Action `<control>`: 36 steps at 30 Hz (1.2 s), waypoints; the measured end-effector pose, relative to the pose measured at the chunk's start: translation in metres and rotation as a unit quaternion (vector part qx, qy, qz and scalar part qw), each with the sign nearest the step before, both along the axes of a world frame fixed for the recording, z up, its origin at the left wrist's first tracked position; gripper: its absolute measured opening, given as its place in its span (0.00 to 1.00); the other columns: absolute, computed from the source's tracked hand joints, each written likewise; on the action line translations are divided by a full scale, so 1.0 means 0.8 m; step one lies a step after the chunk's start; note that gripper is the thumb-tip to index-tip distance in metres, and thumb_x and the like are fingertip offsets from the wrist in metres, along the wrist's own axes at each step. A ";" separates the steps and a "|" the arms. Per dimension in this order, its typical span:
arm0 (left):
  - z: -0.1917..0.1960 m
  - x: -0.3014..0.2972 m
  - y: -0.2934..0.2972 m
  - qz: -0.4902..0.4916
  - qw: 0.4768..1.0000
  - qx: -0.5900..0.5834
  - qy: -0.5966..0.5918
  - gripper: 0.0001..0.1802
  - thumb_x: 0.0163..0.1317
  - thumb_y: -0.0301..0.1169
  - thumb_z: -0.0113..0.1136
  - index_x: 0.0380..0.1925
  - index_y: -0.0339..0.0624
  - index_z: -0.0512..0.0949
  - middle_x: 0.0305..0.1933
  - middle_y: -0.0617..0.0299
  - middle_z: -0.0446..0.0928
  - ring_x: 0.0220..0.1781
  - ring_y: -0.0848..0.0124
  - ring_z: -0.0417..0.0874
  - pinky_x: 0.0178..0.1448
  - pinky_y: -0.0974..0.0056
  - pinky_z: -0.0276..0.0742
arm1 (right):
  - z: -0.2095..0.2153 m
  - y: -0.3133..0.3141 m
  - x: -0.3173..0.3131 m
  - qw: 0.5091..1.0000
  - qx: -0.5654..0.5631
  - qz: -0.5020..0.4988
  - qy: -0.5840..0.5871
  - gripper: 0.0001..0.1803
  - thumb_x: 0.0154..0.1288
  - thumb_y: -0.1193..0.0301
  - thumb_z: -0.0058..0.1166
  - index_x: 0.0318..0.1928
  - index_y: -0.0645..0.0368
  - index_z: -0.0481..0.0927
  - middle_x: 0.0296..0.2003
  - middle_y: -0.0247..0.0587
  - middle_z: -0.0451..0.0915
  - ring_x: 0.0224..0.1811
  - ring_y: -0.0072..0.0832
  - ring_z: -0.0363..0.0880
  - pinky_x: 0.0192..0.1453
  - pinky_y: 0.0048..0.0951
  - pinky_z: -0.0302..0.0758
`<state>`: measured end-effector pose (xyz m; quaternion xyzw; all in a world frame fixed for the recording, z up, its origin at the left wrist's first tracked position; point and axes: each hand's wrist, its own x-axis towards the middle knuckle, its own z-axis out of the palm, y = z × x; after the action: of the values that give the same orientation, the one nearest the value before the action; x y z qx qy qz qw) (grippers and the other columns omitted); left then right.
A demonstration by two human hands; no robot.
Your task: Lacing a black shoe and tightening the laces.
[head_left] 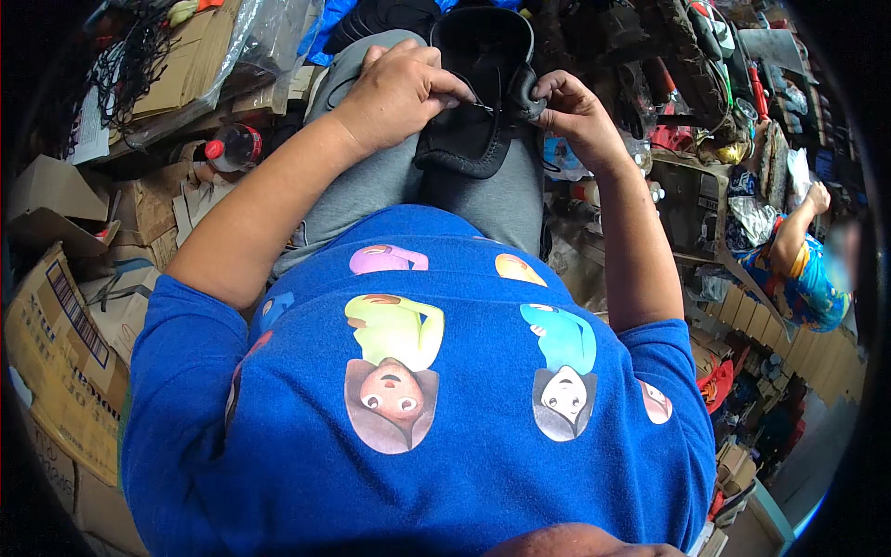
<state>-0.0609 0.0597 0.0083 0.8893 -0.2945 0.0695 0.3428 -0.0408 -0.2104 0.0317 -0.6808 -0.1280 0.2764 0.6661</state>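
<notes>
Hands are working right at the top of the view, both busy on a black shoe [478, 102] that is lying across the person's grey-trousered lap [371, 186], its opening pointing away from the body. The left hand [399, 93] is pressing down over the shoe's left side, its fingers [452, 90] curled in and pinching what looks like a thin dark lace [475, 100] near the middle of the upper. The right hand [575, 111] is coming in from the other side, its fingers [546, 91] bent tightly and gripping the shoe's right edge at the collar. Both hands are touching the shoe, close to each other, with only the shoe's throat between them. Below them a blue shirt [418, 418] with printed cartoon figures is filling the lower half of the picture. Off to the left a dark bottle with a red cap [232, 148] is lying among flattened cardboard boxes [65, 334] on the floor. At the far right another person in a patterned blue top [803, 274] is bending over their own work, well apart.
</notes>
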 end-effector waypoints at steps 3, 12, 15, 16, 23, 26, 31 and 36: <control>0.002 -0.001 -0.005 -0.001 1.000 0.001 0.008 0.11 0.53 0.32 0.63 0.36 0.62 0.85 0.28 0.69 0.71 0.41 0.69 0.71 0.51 0.61 0.57 | -0.002 0.004 -0.002 1.000 -0.008 -0.004 -0.020 0.13 0.57 0.78 0.61 0.41 0.54 0.73 0.37 0.23 0.74 0.38 0.13 0.73 0.39 0.16 0.70; 0.005 -0.021 -0.003 0.009 1.000 0.015 0.014 0.12 0.51 0.33 0.65 0.37 0.60 0.85 0.29 0.70 0.75 0.44 0.69 0.73 0.54 0.60 0.56 | 0.002 0.021 -0.050 0.968 -0.124 -0.151 -0.157 0.21 0.54 0.79 0.63 0.49 0.58 0.74 0.31 0.29 0.76 0.36 0.15 0.73 0.41 0.19 0.71; 0.006 -0.022 -0.002 0.008 1.000 0.025 0.016 0.12 0.49 0.33 0.65 0.36 0.59 0.86 0.31 0.70 0.78 0.46 0.69 0.73 0.55 0.60 0.56 | -0.006 0.013 -0.057 0.919 -0.237 -0.157 -0.275 0.16 0.53 0.77 0.64 0.45 0.58 0.81 0.30 0.31 0.76 0.32 0.17 0.74 0.35 0.20 0.71; 0.004 -0.021 -0.002 0.007 0.999 0.025 0.026 0.11 0.50 0.33 0.64 0.35 0.60 0.86 0.32 0.71 0.78 0.46 0.69 0.73 0.56 0.60 0.55 | -0.002 0.015 -0.056 0.922 -0.245 -0.139 -0.266 0.13 0.53 0.76 0.64 0.42 0.58 0.82 0.30 0.31 0.76 0.31 0.18 0.74 0.35 0.21 0.71; 0.005 -0.005 -0.010 0.004 0.997 0.029 0.074 0.11 0.49 0.33 0.63 0.35 0.61 0.86 0.32 0.72 0.79 0.46 0.71 0.73 0.56 0.59 0.53 | -0.010 0.001 -0.027 0.975 -0.174 -0.054 -0.126 0.10 0.54 0.74 0.64 0.39 0.59 0.85 0.32 0.29 0.76 0.38 0.19 0.74 0.42 0.22 0.71; 0.007 0.004 -0.014 -0.001 0.994 0.036 0.102 0.11 0.49 0.34 0.63 0.34 0.61 0.86 0.32 0.73 0.79 0.46 0.71 0.73 0.56 0.58 0.52 | -0.013 -0.001 -0.017 0.984 -0.146 -0.032 -0.095 0.10 0.55 0.74 0.64 0.39 0.58 0.85 0.33 0.28 0.76 0.38 0.19 0.74 0.43 0.22 0.71; 0.009 0.006 -0.013 -0.006 0.991 0.039 0.127 0.10 0.49 0.34 0.63 0.34 0.60 0.86 0.33 0.72 0.79 0.47 0.71 0.73 0.57 0.58 0.52 | -0.005 -0.003 -0.005 0.987 -0.157 -0.002 -0.039 0.09 0.55 0.75 0.63 0.39 0.58 0.85 0.34 0.28 0.77 0.37 0.18 0.75 0.42 0.21 0.72; 0.005 -0.005 -0.006 0.005 0.993 0.014 0.115 0.11 0.50 0.34 0.62 0.34 0.60 0.86 0.33 0.72 0.79 0.47 0.71 0.73 0.57 0.59 0.52 | 0.005 -0.001 -0.010 0.986 -0.165 0.013 -0.029 0.09 0.56 0.72 0.63 0.39 0.59 0.84 0.33 0.27 0.74 0.36 0.16 0.73 0.43 0.19 0.68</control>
<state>-0.0650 0.0549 0.0127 0.8976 -0.2500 -0.0358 0.3613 -0.0492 -0.2115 0.0358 -0.7871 -0.1086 0.2826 0.5374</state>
